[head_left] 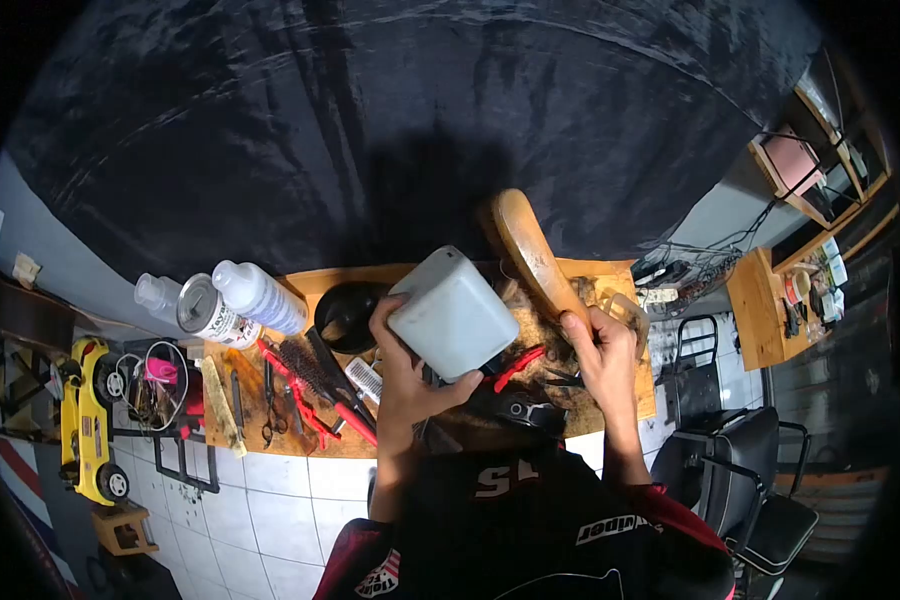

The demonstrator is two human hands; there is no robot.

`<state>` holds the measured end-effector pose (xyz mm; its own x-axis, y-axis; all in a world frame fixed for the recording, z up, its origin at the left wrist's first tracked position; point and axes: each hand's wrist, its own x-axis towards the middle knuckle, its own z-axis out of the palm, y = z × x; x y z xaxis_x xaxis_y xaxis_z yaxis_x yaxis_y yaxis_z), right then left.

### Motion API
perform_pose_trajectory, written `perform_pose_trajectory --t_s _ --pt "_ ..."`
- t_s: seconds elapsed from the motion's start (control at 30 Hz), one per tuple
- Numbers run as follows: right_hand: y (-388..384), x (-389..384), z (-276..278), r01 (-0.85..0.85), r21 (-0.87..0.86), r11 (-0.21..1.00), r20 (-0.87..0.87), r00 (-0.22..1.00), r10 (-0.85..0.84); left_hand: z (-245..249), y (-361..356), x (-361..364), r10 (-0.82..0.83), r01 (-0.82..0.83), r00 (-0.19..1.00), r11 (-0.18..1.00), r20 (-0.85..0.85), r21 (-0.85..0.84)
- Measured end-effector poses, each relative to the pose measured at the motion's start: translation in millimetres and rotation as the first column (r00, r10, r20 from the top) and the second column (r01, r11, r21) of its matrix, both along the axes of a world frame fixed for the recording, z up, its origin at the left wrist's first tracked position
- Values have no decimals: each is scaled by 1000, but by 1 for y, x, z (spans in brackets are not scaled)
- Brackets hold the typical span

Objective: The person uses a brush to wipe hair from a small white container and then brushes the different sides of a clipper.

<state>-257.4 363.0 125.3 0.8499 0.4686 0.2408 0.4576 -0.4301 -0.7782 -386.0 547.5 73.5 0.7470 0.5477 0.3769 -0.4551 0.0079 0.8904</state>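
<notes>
A pale grey-white box-shaped container [454, 315] is gripped by my left hand [410, 375], with the fingers at its left side and the thumb along its lower edge. My right hand [605, 365] is closed round the lower end of a wooden-backed brush [533, 255], which points up and to the left. Both things are held above a wooden table [310, 445]. A black bowl [345, 318] lies just left of the container. Under and between my hands are a red-handled tool [519, 368] and a black clipper-like device [523, 410].
White bottles [260, 298] and a can [208, 308] stand at the table's left end. Scissors [271, 410], a round brush [302, 365] and combs lie before them. A yellow toy car [92, 420] is far left, a black chair [740, 480] at right, a dark curtain [270, 150] behind.
</notes>
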Motion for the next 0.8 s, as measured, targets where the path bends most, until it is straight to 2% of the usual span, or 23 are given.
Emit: perform_pose_trajectory --t_s 0.03,0.1,0.17,0.2,0.23,0.27,0.3,0.33,0.43,0.47,0.57,0.63,0.7,0.73,0.8 --pt "-3 3 -1 -10 -18 1000 -26 1000 10 3 -2 0 -8 8 1000 999 16 -50" --pt "-7 -4 -8 -206 179 962 -170 957 236 3 -3 2 15 -11 999 996 38 -87" --pt "-11 -15 -3 -419 173 891 -245 858 451 -12 -3 6 64 -61 997 996 44 -62" --pt "-12 -17 0 -453 76 888 -219 862 458 -17 5 7 63 -66 998 991 32 116" --pt "-12 -19 1 -480 -23 877 -193 863 467 -22 1 7 94 -95 995 995 37 26" --pt "-11 -17 -2 -436 29 899 -297 855 424 -25 -2 6 127 -124 991 990 44 -66" --pt "-10 -14 -8 -388 74 919 -398 833 384 -29 0 7 167 -166 984 986 56 -8" --pt "-9 -13 -17 -325 170 930 -444 818 367 -32 1 7 167 -161 982 984 85 -71" --pt "-10 0 -27 -272 110 956 -407 865 293 -24 0 3 133 -136 991 953 -27 -270" --pt "-8 0 -27 -195 95 976 -374 902 216 -32 2 0 83 -75 996 944 12 -321" --pt "-12 9 -31 -163 -34 986 -213 965 152 -52 8 -7 -1 34 997 914 83 -404" --pt "-18 5 -29 -245 145 959 -383 880 283 -48 8 -5 28 -1 998 922 64 -387" --pt "-27 -1 -25 -289 359 887 -566 688 453 -44 6 -4 49 -30 998 927 41 -373" --pt "-25 -4 -23 -383 439 813 -514 636 576 -44 5 -4 56 -41 998 931 31 -364" --pt "-18 -10 -12 -468 288 835 -454 701 550 -42 4 -4 46 -34 999 932 24 -361"
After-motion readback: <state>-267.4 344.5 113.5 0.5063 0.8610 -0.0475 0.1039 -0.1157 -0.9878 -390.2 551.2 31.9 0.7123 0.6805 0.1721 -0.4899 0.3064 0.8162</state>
